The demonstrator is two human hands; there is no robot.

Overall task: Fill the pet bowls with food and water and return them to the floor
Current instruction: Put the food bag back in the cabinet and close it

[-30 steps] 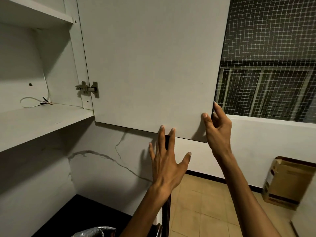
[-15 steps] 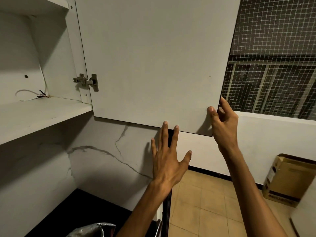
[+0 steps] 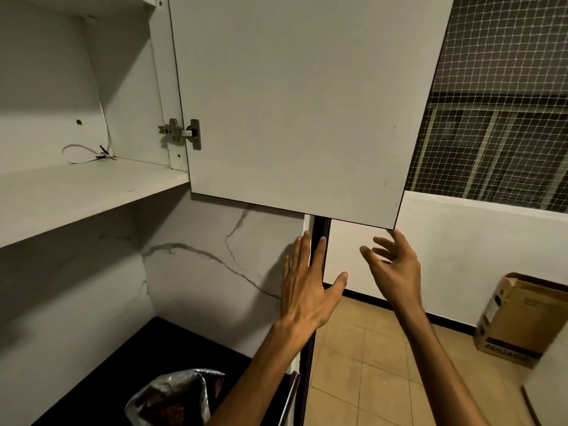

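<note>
A silvery food bag (image 3: 172,395) with its top open shows brown kibble and sits on the black counter (image 3: 172,342) at the bottom of the view. No pet bowls are in sight. My left hand (image 3: 307,290) is raised flat with fingers spread, below the white cabinet door (image 3: 295,103). Just under the door's lower right corner hovers my right hand (image 3: 393,265), fingers loose and apart, holding nothing.
The cabinet door stands swung open on its hinge (image 3: 181,132). The shelf (image 3: 76,192) inside holds only a white cable (image 3: 83,153). A cardboard box (image 3: 519,321) stands on the tiled floor (image 3: 384,364) at right. A netted window (image 3: 504,103) is behind.
My right hand has let go of the door's lower right corner and dropped just below it. My view has tipped down, showing more of the bag.
</note>
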